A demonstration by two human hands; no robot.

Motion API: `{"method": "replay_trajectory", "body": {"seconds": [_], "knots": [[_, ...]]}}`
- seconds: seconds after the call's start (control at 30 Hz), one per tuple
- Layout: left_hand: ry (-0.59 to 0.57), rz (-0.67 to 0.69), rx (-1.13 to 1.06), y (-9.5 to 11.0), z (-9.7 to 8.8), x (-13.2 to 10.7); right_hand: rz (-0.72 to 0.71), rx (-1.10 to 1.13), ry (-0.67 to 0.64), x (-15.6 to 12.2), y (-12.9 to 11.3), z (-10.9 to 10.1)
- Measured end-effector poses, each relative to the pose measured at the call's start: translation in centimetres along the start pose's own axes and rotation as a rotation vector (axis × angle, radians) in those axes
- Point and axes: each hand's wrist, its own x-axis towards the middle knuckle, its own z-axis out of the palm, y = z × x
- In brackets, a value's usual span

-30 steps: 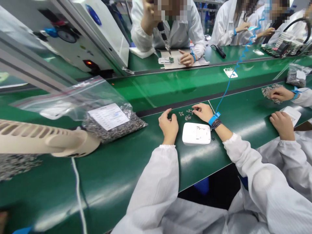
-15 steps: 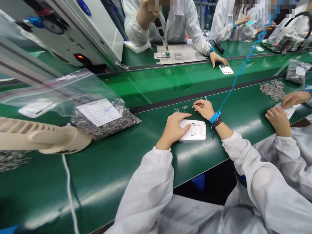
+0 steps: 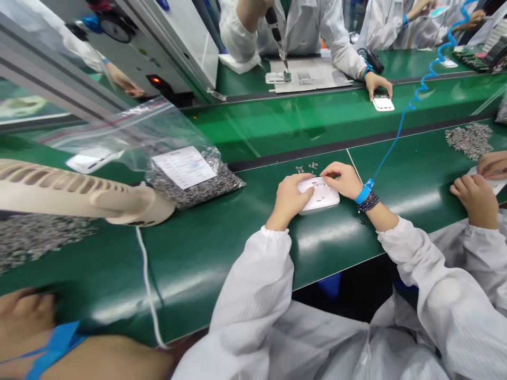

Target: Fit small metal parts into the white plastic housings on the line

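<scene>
White plastic housing (image 3: 322, 196) lies flat on the green conveyor bench (image 3: 237, 253), between the 2 hands. Left hand (image 3: 291, 198) rests palm down on its left end, fingers together, apparently pinning it against sliding. Right hand (image 3: 344, 179) sits at its far right edge, fingertips curved onto the top; cannot tell whether they pinch a small part. Small metal parts (image 3: 307, 168) lie just beyond the housing, placed seemingly for short reach. Blue wrist strap (image 3: 363, 194) circles the right wrist, its coiled blue cord (image 3: 412, 103) running up across the bench, likely for static grounding. Bag of metal parts (image 3: 194, 182) lies further left, labelled, bulk supply by appearance.
</scene>
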Motion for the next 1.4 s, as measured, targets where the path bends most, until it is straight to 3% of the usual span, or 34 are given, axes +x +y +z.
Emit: {"method": "replay_trajectory", "body": {"seconds": [0.2, 0.53, 0.73, 0.93, 1.1, 1.4], "knots": [[-0.003, 0.018, 0.027, 0.0, 0.2, 0.1, -0.179, -0.287, -0.027, -0.5, -0.2, 0.4], [0.01, 0.034, 0.051, -0.1, 0.5, 0.1, -0.439, -0.448, -0.14, -0.8, 0.5, 1.2], [0.016, 0.051, 0.054, -0.1, 0.2, 0.1, -0.395, -0.5, -0.114, -0.8, 0.8, 1.6], [-0.016, 0.025, 0.199, 1.7, 0.3, -0.2, -0.398, -0.586, -0.052, -1.1, 0.2, 1.9], [0.001, -0.025, 0.262, 2.7, 0.9, -0.3, -0.347, -0.628, -0.085, -1.2, -0.3, 1.7], [0.004, -0.072, 0.233, 2.3, 0.8, 0.0, -0.284, -0.723, -0.14, -1.7, -1.5, 1.3]]}}
